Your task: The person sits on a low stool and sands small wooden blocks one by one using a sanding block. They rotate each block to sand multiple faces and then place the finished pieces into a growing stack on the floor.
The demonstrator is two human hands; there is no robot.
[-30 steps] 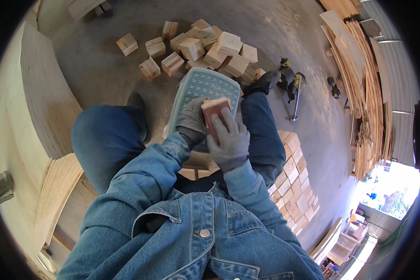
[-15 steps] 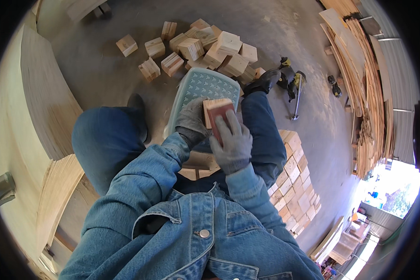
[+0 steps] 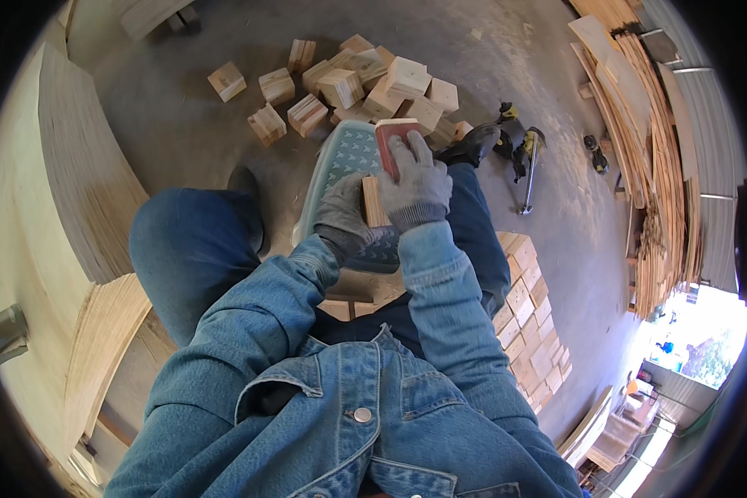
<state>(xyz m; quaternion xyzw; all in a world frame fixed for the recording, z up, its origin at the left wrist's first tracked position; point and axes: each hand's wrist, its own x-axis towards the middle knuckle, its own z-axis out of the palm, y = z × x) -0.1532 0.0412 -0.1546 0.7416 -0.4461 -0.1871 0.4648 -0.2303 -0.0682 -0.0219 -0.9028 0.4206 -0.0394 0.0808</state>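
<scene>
My left hand (image 3: 343,209), in a grey work glove, is closed around the left side of a wooden block (image 3: 375,202) held over a pale green plastic stool (image 3: 353,149). My right hand (image 3: 417,180), gloved the same way, grips a flat reddish-brown sanding block (image 3: 391,143). The sanding block lies along the wooden block's far right side and reaches well beyond it toward the far end of the stool. Part of the wooden block is hidden by both gloves, and whether the two pieces touch is hard to see.
Loose wooden blocks (image 3: 340,87) lie heaped on the floor beyond the stool. To my right are stacked blocks (image 3: 531,315), and farther off yellow-black power tools (image 3: 523,143) and long boards (image 3: 651,166). Big wooden sheets (image 3: 83,166) rise at my left.
My right hand has pushed the sanding block away from me, past the far edge of the wooden block. My left hand keeps its hold with hardly any movement.
</scene>
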